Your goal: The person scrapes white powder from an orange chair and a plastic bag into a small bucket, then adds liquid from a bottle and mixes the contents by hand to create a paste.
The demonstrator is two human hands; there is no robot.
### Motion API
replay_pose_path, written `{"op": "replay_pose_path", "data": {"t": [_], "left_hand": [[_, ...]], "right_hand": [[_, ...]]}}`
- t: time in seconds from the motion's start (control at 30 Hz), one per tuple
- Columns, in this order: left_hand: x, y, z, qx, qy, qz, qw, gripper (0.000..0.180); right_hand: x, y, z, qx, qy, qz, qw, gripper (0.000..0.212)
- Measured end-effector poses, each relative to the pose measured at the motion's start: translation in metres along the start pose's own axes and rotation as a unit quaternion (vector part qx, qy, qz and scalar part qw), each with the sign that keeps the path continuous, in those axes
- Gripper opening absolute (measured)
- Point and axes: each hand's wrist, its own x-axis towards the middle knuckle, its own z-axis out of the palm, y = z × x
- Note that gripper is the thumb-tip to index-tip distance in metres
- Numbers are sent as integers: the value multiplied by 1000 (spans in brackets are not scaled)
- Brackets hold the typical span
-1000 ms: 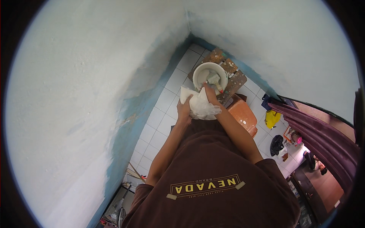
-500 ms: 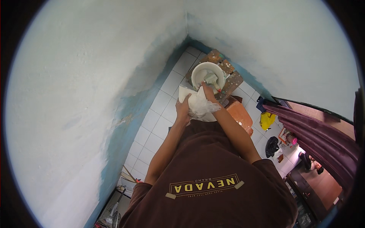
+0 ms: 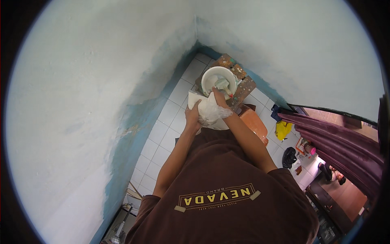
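Note:
A clear plastic bag with white material [image 3: 206,106] is between my two hands, its crumpled film spreading toward my right wrist. My left hand [image 3: 192,115] is closed on its left side. Gripping its upper right side is my right hand [image 3: 219,97], close to the bucket's near rim. Just beyond the bag stands a white bucket [image 3: 206,78] with whitish material inside. A paintbrush [image 3: 223,86] with pale, coated bristles and a red-tipped handle rests in the bucket. Under the bucket is a paint-spattered wooden stool [image 3: 245,88].
White walls with blue lower bands meet in a corner ahead. An orange container [image 3: 254,123] stands right of my forearm on the tiled floor [image 3: 165,114]. Farther right are a yellow bag [image 3: 283,129], a black bag [image 3: 289,157] and a purple curtain [image 3: 333,140].
The view has shifted slightly, so the bucket and stool sit a little farther left. Both hands keep their hold on the bag, with hardly any movement against the bucket.

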Motion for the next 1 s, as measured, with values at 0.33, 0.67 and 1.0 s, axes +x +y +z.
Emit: {"op": "replay_pose_path", "data": {"t": [0.33,0.67,1.0], "left_hand": [[0,-2,-1,61,17,-5,998,42],[-3,-20,-2,60,30,0,998,41],[-4,-20,1,31,54,41,997,43]], "right_hand": [[14,29,9,18,48,64,997,53],[10,41,3,-39,66,55,996,64],[-5,4,7,-20,35,49,998,60]]}}
